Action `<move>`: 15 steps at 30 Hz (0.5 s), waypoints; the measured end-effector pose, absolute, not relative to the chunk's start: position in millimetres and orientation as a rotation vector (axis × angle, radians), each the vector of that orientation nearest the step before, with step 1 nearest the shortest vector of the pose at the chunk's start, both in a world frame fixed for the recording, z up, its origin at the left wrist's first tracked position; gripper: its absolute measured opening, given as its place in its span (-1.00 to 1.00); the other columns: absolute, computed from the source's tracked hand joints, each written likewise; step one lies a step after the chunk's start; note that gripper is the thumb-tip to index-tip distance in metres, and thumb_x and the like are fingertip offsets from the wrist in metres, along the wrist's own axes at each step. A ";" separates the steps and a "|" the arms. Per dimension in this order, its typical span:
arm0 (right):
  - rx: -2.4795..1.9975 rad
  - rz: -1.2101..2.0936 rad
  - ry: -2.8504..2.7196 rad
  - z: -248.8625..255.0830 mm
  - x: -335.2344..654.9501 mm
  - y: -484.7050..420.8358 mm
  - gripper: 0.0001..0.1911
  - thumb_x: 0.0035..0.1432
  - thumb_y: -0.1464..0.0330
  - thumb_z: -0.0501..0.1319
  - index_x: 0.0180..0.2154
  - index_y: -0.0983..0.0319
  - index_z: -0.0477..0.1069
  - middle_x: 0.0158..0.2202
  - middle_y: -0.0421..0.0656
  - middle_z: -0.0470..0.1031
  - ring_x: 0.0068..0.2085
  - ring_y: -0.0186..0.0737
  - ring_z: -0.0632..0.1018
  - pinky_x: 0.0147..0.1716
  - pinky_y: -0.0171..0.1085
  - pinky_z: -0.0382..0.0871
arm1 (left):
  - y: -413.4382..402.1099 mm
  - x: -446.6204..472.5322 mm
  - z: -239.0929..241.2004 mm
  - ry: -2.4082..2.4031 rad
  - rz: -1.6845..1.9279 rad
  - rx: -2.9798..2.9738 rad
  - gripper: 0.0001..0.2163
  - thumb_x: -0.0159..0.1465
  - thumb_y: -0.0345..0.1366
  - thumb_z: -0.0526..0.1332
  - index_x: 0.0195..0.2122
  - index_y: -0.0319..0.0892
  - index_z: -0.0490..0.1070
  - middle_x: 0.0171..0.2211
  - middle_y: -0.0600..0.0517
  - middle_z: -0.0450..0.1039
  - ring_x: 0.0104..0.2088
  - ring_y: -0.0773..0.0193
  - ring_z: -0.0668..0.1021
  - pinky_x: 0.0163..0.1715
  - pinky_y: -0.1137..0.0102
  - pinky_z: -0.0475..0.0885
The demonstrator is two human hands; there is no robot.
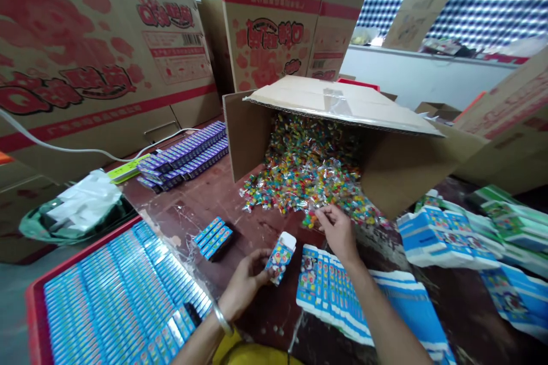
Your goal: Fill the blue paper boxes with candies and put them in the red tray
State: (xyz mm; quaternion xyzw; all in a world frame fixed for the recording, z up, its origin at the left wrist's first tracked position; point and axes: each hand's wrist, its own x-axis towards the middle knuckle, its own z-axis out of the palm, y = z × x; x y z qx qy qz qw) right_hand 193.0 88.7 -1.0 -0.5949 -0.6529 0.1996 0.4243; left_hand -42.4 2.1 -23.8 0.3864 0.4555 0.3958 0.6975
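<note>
My left hand grips a small blue printed box with its white top flap open, held over the dark red table. My right hand reaches forward with fingers pinched on a small clear packet of coloured candies at the near edge of the candy heap. The heap spills out of a cardboard carton lying on its side. A fanned row of flat, unfolded blue boxes lies just under my right forearm.
A red tray packed with filled blue boxes sits at the lower left. Three boxes lie loose near it. Purple boxes line the back left. More flat blue and green box stacks lie right. Tall cartons stand behind.
</note>
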 end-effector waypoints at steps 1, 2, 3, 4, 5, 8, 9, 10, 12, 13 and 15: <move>-1.465 0.580 -1.585 4.1 189.2 83.2 -0.67 0.23 0.11 0.06 -0.34 0.22 0.39 -0.48 -0.17 0.52 -0.47 -0.23 0.53 -0.53 -0.35 0.41 | 3.0 -39.9 -21.7 1.010 0.878 0.884 -0.67 0.05 -0.22 0.37 -0.17 -0.21 0.44 -0.24 -0.05 0.51 -0.23 0.15 0.50 -0.24 0.35 0.41; -1.437 0.664 -1.529 8.9 184.6 77.8 -0.67 0.21 0.10 0.09 -0.34 0.22 0.40 -0.48 -0.17 0.53 -0.47 -0.23 0.53 -0.53 -0.35 0.41 | 3.8 -37.0 -19.3 1.002 0.875 0.910 -0.66 0.06 -0.22 0.36 -0.15 -0.22 0.45 -0.22 -0.06 0.52 -0.19 0.11 0.50 -0.20 0.33 0.41; -1.409 0.741 -1.474 13.1 179.5 72.6 -0.68 0.19 0.10 0.12 -0.34 0.22 0.40 -0.47 -0.16 0.53 -0.47 -0.23 0.53 -0.53 -0.34 0.42 | 4.4 -34.0 -16.7 0.992 0.876 0.934 -0.67 0.07 -0.22 0.35 -0.15 -0.22 0.45 -0.22 -0.07 0.52 -0.17 0.09 0.50 -0.17 0.31 0.40; -1.385 0.803 -1.431 16.6 174.3 67.9 -0.69 0.17 0.11 0.14 -0.34 0.22 0.40 -0.45 -0.16 0.53 -0.46 -0.22 0.53 -0.51 -0.34 0.42 | 4.7 -31.1 -14.0 0.980 0.876 0.953 -0.68 0.09 -0.22 0.35 -0.15 -0.23 0.46 -0.22 -0.08 0.53 -0.16 0.08 0.50 -0.16 0.30 0.40; -1.370 0.836 -1.410 19.3 169.1 63.7 -0.71 0.17 0.12 0.15 -0.34 0.22 0.41 -0.45 -0.15 0.53 -0.45 -0.22 0.53 -0.50 -0.33 0.42 | 4.8 -28.4 -11.5 0.966 0.877 0.969 -0.69 0.10 -0.23 0.34 -0.14 -0.23 0.46 -0.21 -0.08 0.53 -0.15 0.08 0.50 -0.15 0.30 0.39; -1.376 0.793 -1.464 23.8 156.4 54.9 -0.77 0.20 0.19 0.13 -0.36 0.21 0.40 -0.46 -0.16 0.51 -0.43 -0.21 0.52 -0.42 -0.30 0.42 | 4.3 -23.0 -6.4 0.944 0.903 1.004 -0.72 0.12 -0.25 0.32 -0.15 -0.23 0.45 -0.20 -0.08 0.52 -0.14 0.09 0.50 -0.13 0.30 0.38; -1.376 0.752 -1.505 24.8 153.5 53.0 -0.78 0.20 0.21 0.13 -0.37 0.20 0.41 -0.43 -0.15 0.51 -0.39 -0.19 0.53 -0.37 -0.27 0.42 | 4.0 -22.1 -5.6 0.945 0.913 1.006 -0.73 0.13 -0.25 0.32 -0.16 -0.23 0.45 -0.20 -0.08 0.51 -0.14 0.10 0.50 -0.13 0.31 0.38; -1.370 0.706 -1.556 25.8 151.5 51.5 -0.80 0.20 0.23 0.14 -0.39 0.20 0.42 -0.38 -0.13 0.52 -0.33 -0.17 0.53 -0.29 -0.24 0.42 | 3.7 -21.7 -5.3 0.950 0.924 1.004 -0.74 0.14 -0.26 0.32 -0.17 -0.22 0.44 -0.20 -0.07 0.51 -0.15 0.11 0.50 -0.13 0.32 0.38; -1.332 0.655 -1.681 27.8 149.6 48.9 -0.80 0.18 0.27 0.16 -0.43 0.19 0.45 -0.22 -0.08 0.51 -0.17 -0.11 0.51 -0.13 -0.18 0.38 | 2.7 -21.6 -5.2 0.962 0.956 0.992 -0.76 0.15 -0.25 0.31 -0.18 -0.22 0.43 -0.21 -0.06 0.49 -0.18 0.15 0.50 -0.15 0.34 0.38; -1.301 0.670 -1.738 28.4 149.6 47.5 -0.80 0.18 0.28 0.16 -0.44 0.19 0.46 -0.13 -0.08 0.48 -0.10 -0.09 0.49 -0.06 -0.16 0.35 | 2.1 -21.7 -5.0 0.968 0.978 0.990 -0.75 0.14 -0.26 0.31 -0.17 -0.22 0.42 -0.21 -0.06 0.48 -0.19 0.16 0.50 -0.15 0.34 0.38; -1.242 0.813 -1.769 27.9 150.3 43.8 -0.82 0.19 0.28 0.14 -0.33 0.18 0.49 -0.04 -0.08 0.45 -0.06 -0.10 0.49 -0.07 -0.17 0.37 | 0.4 -21.8 -3.4 0.975 1.040 0.984 -0.68 0.13 -0.27 0.32 -0.09 -0.18 0.38 -0.19 -0.04 0.45 -0.19 0.19 0.49 -0.16 0.36 0.39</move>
